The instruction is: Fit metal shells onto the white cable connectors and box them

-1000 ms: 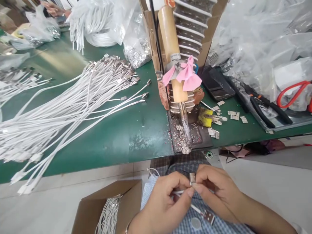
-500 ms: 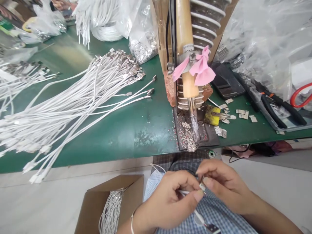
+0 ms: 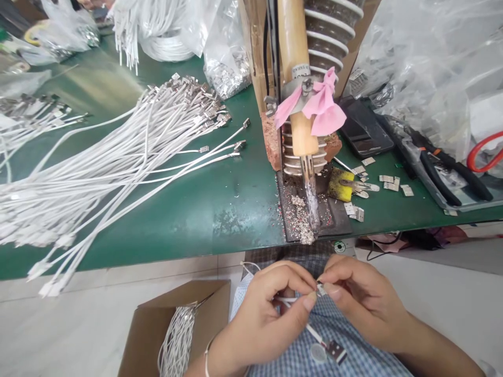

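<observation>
Above my checkered lap, my left hand [image 3: 271, 314] is closed round a white USB cable [image 3: 312, 332], thumb and forefinger pinching near its end. My right hand [image 3: 365, 303] pinches a small metal USB connector [image 3: 321, 289] at that end, so the two sets of fingertips almost meet. Fingers partly hide the connector. Below my left hand hangs another cable end with a metal USB plug [image 3: 336, 352], red wire showing beside it. In front of both hands, a soldering iron [image 3: 302, 131] with a wooden handle and pink cloth strip is clamped tip down.
A large pile of white cables [image 3: 129, 136] covers the green table [image 3: 188, 209] on the left. Loose metal shells [image 3: 389, 180] lie by a yellow sponge [image 3: 340, 184]. Black-handled pliers [image 3: 444, 167] and a phone [image 3: 365, 128] are right. A cardboard box [image 3: 145, 330] of cables stands below.
Both hands have shifted slightly left, and the right fingertips have closed in on the connector. The hanging plug has swung up and left into fuller view. The camera view has moved a little.
</observation>
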### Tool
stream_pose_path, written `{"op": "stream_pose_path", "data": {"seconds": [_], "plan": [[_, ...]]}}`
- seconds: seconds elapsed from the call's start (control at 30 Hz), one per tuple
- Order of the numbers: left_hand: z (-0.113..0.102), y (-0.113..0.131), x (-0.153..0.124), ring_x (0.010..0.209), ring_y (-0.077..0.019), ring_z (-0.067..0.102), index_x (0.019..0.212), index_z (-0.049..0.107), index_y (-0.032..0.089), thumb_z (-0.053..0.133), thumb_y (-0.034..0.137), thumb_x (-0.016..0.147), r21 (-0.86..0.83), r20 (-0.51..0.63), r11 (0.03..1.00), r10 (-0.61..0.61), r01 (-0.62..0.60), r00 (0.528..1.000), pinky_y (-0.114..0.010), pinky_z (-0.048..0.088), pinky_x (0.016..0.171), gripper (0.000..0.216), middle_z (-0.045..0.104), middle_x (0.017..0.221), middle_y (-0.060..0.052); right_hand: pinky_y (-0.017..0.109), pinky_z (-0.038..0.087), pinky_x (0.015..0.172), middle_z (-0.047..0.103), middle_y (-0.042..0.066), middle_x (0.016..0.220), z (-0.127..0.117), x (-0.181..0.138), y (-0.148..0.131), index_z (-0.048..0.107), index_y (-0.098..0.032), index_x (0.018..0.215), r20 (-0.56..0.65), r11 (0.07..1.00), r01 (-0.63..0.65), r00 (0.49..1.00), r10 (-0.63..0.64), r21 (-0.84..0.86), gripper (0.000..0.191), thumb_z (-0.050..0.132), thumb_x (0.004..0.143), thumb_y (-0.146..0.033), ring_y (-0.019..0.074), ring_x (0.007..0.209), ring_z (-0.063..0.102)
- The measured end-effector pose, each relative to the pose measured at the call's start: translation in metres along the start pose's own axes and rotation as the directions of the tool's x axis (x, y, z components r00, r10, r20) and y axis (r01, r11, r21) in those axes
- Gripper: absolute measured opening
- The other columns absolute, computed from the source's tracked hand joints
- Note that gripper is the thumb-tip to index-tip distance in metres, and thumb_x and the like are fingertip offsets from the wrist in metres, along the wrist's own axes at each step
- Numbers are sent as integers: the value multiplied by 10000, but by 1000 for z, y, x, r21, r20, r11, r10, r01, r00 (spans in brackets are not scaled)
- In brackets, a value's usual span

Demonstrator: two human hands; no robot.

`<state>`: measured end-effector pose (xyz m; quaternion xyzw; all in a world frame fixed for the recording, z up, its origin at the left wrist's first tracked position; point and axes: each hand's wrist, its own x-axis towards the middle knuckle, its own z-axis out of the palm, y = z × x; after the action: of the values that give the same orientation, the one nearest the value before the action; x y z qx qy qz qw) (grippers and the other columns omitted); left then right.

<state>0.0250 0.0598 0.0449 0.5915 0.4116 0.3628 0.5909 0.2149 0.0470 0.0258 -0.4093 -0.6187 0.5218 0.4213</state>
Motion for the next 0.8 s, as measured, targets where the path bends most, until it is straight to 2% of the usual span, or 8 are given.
{"op": "stream_pose_path", "data": {"seconds": [0.27,0.37,0.43,0.53,0.67,0.73,0.8], "plan": [[3,-2,1,669,-114,586,752,600,167,603,62,819,-6,-14,1000,7,-7,1000,-224,442,586,125,683,816,-37,238,435,556,589,-2,765,4,-1,-1,576,-277,1027,-17,1000,-3,1000,3,25,157,505,941,-167,121,626,523],[2,-2,3,660,-106,571,750,602,163,598,40,803,-15,-25,1000,5,-6,1000,-212,416,564,135,682,819,-36,259,462,585,578,8,797,3,-3,2,576,-295,1091,-18,998,-4,1000,5,66,146,514,959,-291,138,660,530],[1,-2,6,640,-95,549,744,604,160,603,44,802,-36,-32,999,-20,19,999,-202,395,544,130,680,822,-35,279,481,621,569,23,822,-1,-3,3,596,-290,1090,-67,998,17,998,-13,55,169,485,973,-340,154,708,544],[-1,0,11,628,-83,528,742,604,154,608,73,822,-112,-43,992,-64,59,997,-193,388,538,114,670,835,-35,279,465,590,559,34,810,-7,1,1,640,-269,1039,-187,990,91,976,-110,-104,200,452,981,-237,155,701,545],[-2,2,19,627,-76,535,751,600,154,606,88,843,-221,-62,972,-93,78,994,-177,408,533,114,651,843,-30,257,433,482,570,1,690,-9,12,-3,613,-230,1078,-81,900,280,943,-324,-332,223,488,920,-137,131,564,527],[-1,3,23,630,-71,541,752,605,152,614,85,844,-248,-72,965,-101,80,992,-168,418,532,114,648,844,-27,241,417,453,549,-24,637,-6,18,-3,581,-221,979,-80,882,280,940,-332,-379,182,509,871,-95,113,508,502],[0,5,27,647,-70,556,745,612,149,619,74,840,-261,-91,962,-101,74,991,-161,436,550,120,648,843,-25,235,427,463,534,-28,656,-4,22,-1,552,-217,907,-147,880,260,929,-340,-397,182,533,829,-54,108,528,511]]}}
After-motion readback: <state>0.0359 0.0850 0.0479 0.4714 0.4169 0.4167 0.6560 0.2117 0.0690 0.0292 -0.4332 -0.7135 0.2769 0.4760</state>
